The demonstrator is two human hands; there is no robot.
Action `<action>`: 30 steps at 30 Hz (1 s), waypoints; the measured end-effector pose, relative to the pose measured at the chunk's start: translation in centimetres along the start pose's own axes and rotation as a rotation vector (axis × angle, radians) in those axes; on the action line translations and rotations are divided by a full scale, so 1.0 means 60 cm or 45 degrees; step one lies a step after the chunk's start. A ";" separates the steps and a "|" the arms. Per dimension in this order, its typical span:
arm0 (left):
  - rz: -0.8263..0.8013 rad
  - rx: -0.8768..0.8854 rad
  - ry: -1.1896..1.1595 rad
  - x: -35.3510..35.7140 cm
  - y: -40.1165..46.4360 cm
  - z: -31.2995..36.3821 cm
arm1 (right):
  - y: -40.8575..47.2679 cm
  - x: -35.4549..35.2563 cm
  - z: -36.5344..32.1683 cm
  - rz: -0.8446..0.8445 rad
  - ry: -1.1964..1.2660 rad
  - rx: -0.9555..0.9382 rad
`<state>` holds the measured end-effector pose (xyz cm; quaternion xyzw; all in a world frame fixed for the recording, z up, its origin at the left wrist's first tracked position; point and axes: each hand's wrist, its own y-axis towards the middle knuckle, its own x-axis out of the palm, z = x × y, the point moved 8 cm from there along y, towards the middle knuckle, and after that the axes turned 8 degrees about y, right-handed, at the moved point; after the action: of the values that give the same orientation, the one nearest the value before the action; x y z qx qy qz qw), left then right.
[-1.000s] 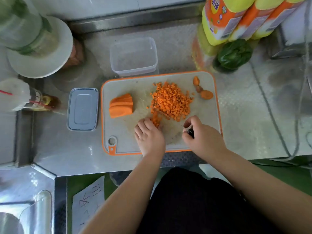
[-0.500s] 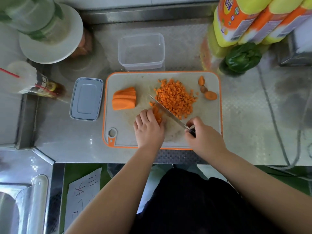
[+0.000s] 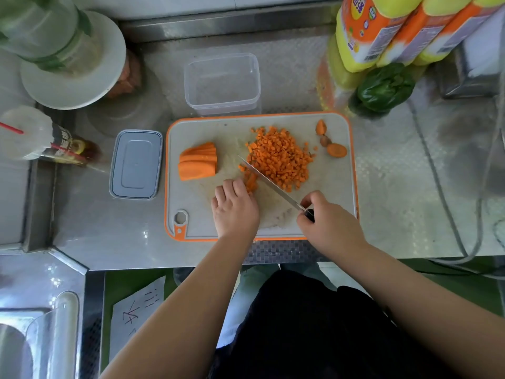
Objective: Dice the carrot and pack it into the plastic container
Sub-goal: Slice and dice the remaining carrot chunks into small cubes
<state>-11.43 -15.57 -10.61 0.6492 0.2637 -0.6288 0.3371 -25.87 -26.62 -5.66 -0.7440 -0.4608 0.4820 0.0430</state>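
A pile of diced carrot [image 3: 280,157] lies mid-right on the orange-rimmed cutting board [image 3: 196,214]. A stack of carrot slabs [image 3: 198,165] sits on its left part, and carrot end pieces [image 3: 336,150] lie at its far right corner. My left hand [image 3: 235,207] holds down a small bundle of carrot strips [image 3: 250,181] with curled fingers. My right hand [image 3: 328,222] grips the handle of a knife [image 3: 269,183], whose blade runs diagonally between the strips and the diced pile. The clear plastic container [image 3: 222,82] stands empty just behind the board.
The grey container lid [image 3: 135,164] lies left of the board. A green pepper [image 3: 385,87] and yellow-orange bottles [image 3: 382,28] stand at the back right, a plate with a bottle [image 3: 71,64] at the back left. Cables [image 3: 437,170] cross the steel counter on the right.
The knife blade, edge-on a second ago, now shows slanting across the board beside the strips. My view has shifted slightly; both hands stay in nearly the same place.
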 end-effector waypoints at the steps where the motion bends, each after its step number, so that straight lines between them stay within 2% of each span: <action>1: -0.016 0.002 0.000 0.000 0.000 0.000 | 0.002 0.002 0.000 -0.003 -0.011 0.008; 9: -0.102 -0.024 -0.058 0.000 0.002 -0.003 | 0.007 0.009 0.000 -0.043 -0.014 0.052; 16: -0.138 0.043 -0.184 0.001 -0.011 -0.009 | 0.003 0.017 -0.001 -0.044 -0.059 0.056; 24: -0.004 0.174 -0.265 0.002 -0.050 -0.023 | 0.004 0.021 -0.001 0.005 -0.189 -0.002; 30: 0.091 0.292 -0.329 -0.002 -0.040 -0.015 | 0.001 0.027 -0.005 -0.044 -0.210 -0.035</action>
<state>-12.70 -13.38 -10.75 0.6061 0.1215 -0.7207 0.3139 -25.43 -25.36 -6.64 -0.6944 -0.4819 0.5344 0.0031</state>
